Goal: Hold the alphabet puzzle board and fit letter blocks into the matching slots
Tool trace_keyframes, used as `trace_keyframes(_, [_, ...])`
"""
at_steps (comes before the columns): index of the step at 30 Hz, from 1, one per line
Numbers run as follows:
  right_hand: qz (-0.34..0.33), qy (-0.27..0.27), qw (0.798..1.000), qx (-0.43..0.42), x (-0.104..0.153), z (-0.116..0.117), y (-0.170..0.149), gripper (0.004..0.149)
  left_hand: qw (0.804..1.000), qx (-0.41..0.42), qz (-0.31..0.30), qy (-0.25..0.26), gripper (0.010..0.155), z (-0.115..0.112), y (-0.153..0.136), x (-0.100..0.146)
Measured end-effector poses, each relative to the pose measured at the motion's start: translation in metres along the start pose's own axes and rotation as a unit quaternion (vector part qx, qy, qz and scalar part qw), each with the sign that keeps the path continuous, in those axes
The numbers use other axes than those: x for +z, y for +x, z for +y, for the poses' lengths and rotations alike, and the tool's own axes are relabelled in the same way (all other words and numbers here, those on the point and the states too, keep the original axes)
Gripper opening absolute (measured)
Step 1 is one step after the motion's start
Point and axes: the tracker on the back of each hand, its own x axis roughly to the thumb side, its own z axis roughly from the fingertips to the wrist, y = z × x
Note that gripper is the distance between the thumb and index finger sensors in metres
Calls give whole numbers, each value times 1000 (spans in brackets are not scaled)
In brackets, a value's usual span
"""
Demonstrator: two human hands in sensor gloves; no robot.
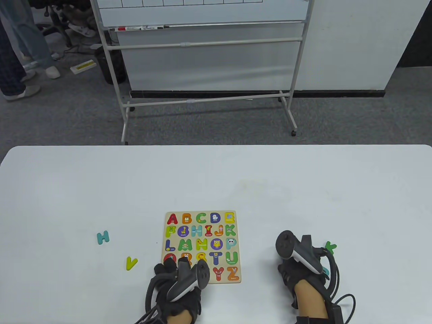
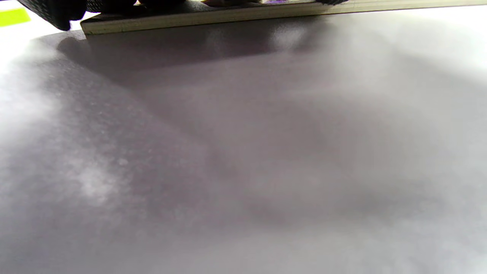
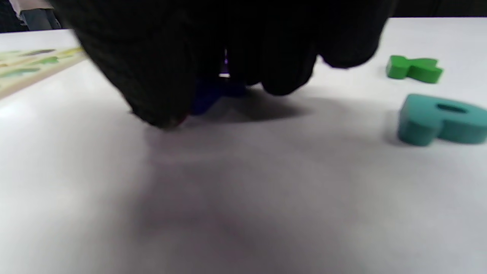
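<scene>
The wooden alphabet puzzle board [image 1: 239, 236] lies flat near the table's front, most slots filled with coloured letters. My left hand [image 1: 172, 265] rests on its lower-left corner, fingers over the Q and R area; the left wrist view shows the board's edge [image 2: 243, 15] with gloved fingers on top. My right hand [image 1: 287, 270] is down on the table to the right of the board. In the right wrist view its fingers [image 3: 159, 87] curl around a dark blue letter block [image 3: 207, 97], mostly hidden.
A green K [image 1: 330, 247] [image 3: 414, 69] and a teal P [image 3: 441, 120] lie just right of my right hand. A teal H [image 1: 103, 237] and a yellow-green V [image 1: 131, 263] lie left of the board. A whiteboard stand [image 1: 209, 101] is beyond the table.
</scene>
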Motion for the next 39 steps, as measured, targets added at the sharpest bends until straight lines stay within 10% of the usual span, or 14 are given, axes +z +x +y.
trace_keyframes(20, [-59, -68, 995, -41, 10, -16, 4, 69, 1000, 5, -8, -7, 77, -1, 0, -1])
trace_keyframes(39, [-265, -113, 957, -35, 18, -16, 124, 69, 1000, 7, -7, -7, 77, -1, -1, -1])
